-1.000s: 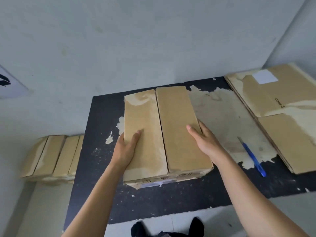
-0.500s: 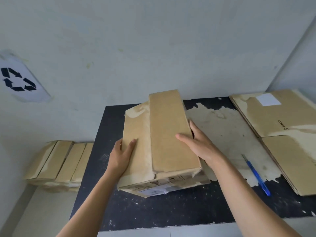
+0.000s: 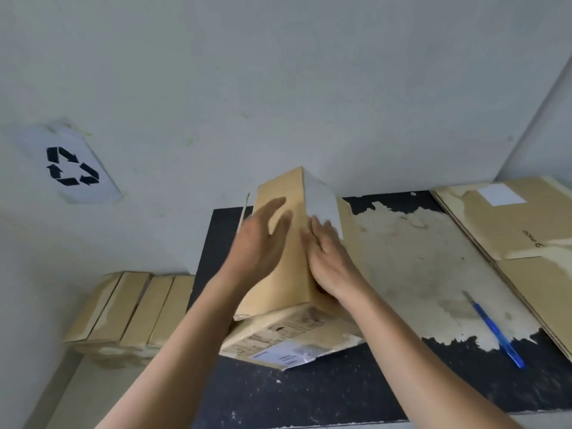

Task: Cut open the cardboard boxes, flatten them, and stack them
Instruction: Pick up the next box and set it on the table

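Note:
A brown cardboard box (image 3: 297, 335) with a white shipping label lies on the black table (image 3: 309, 397) in front of me. Its right top flap (image 3: 294, 274) stands up almost vertical, brown face towards the left and pale inner face towards the right. My right hand (image 3: 331, 261) holds this flap at its right edge, fingers on the pale side. My left hand (image 3: 260, 243), blurred and with fingers spread, is flat against the flap's brown face. The left flap is mostly hidden behind my left hand.
A blue cutter (image 3: 495, 329) lies on the table to the right of the box. Flattened cardboard (image 3: 526, 236) is stacked at the table's right end. Several closed boxes (image 3: 130, 308) sit on the floor at the left, below a recycling sign (image 3: 72, 165) on the wall.
My right hand has swung the right flap from lying flat to nearly upright. My left hand has left the left flap and moved up against the raised flap.

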